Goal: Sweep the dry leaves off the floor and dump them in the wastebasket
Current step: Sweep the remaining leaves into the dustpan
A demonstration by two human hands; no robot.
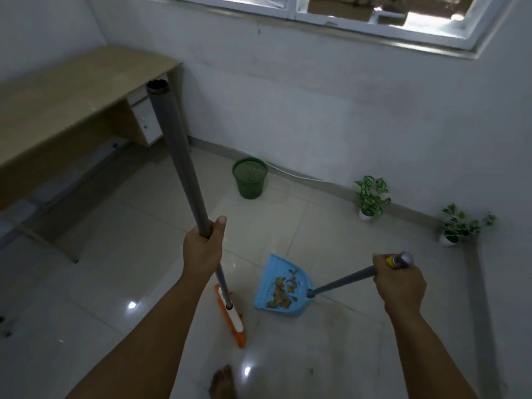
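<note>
My left hand (203, 249) is wrapped tight around the grey pole of the broom (184, 168), fingers curled behind it and thumb lying up along its side, roughly halfway down the shaft. The pole leans up and away from me. Its orange and white head (230, 318) sits on the tiled floor (331, 341), just beside the dustpan on that pan's left.

My right hand (400, 283) is closed in a fist over the top of the dustpan's grey handle, where a yellow band and a rounded grey cap poke out past my knuckles. The handle slopes down to the blue dustpan (283, 286), which rests on the floor between my two hands with its open lip pointing away from me.

The dry leaves (283, 292) lie inside the dustpan, a brown crumbly heap spread along the middle of its tray, with a few loose bits nearer the lip.

The green mesh wastebasket (250, 177) stands upright on the floor well beyond the dustpan, close against the white wall. Two small potted plants (371, 197) stand along the same wall, beyond the dustpan and off to its right. A wooden desk (72, 105) stands far to the dustpan's left. My bare foot (223, 383) shows on the tiles nearer to me than the dustpan.
</note>
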